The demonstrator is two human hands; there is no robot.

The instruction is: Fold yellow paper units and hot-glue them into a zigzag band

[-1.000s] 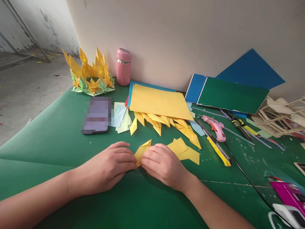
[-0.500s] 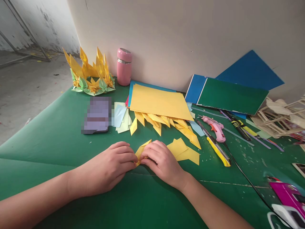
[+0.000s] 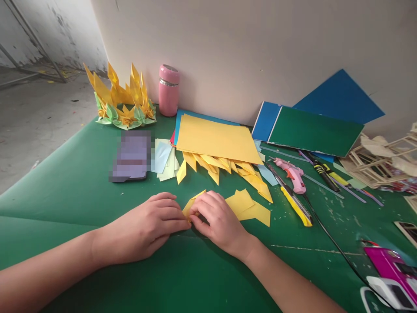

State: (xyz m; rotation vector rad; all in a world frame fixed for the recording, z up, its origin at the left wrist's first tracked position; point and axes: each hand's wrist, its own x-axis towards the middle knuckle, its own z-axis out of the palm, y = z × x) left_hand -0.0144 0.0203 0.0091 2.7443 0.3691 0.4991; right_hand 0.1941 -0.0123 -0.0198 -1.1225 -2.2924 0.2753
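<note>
- The green table cover [image 3: 81, 174] shows a ridge running under the left forearm; if the arms drag on it, the cover could shift and carry everything lying on it.
- The stack of yellow sheets [image 3: 215, 139] lies well behind the hands, with a row of folded points [image 3: 224, 167] at its near edge; a far reach could scatter them.
- The glue gun [image 3: 291, 174] trails a black cord [image 3: 332, 245] past the right forearm, and an elbow swing could snag it.
- The utility knife [image 3: 295, 204] lies near the right hand [image 3: 218, 219]; a sideways sweep might meet it.
- The loose yellow pieces [image 3: 249, 206] sit just beside the right wrist and could be brushed away.
- The folded yellow piece [image 3: 192, 203] lies on the cover between both hands. The left hand [image 3: 146, 228] and the right hand pinch it with their fingertips, and uneven pressure could skew or tear the crease.
</note>
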